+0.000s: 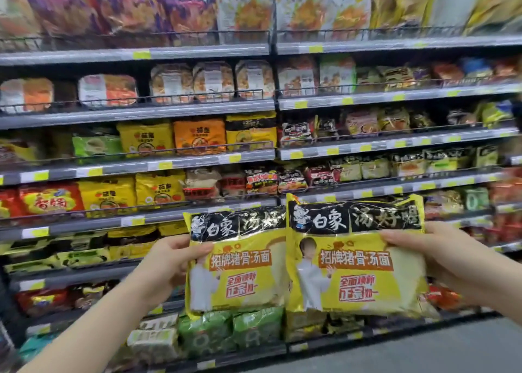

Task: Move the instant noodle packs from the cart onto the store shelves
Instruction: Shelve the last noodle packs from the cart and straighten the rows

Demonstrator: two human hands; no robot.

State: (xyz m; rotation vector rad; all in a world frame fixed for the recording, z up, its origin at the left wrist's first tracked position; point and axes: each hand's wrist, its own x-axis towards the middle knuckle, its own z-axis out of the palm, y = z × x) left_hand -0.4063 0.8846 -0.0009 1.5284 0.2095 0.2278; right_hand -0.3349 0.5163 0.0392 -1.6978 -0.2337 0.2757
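I hold two yellow-and-black instant noodle packs upright in front of the store shelves point(135, 112). My left hand point(172, 262) grips the left pack point(240, 262) by its left edge, thumb across the front. The right pack point(358, 254) is gripped at its right edge by my right hand point(440, 257), and it overlaps the left pack's right side a little. Both packs hang in the air at about the height of the lower shelves. The cart is out of view.
Grey metal shelves with wire front rails and yellow price tags fill the view, stocked with noodle packs. Similar yellow packs point(251, 131) sit on the middle shelf. Green packs point(226, 333) lie on the bottom shelf. Grey floor point(437, 350) shows at the lower right.
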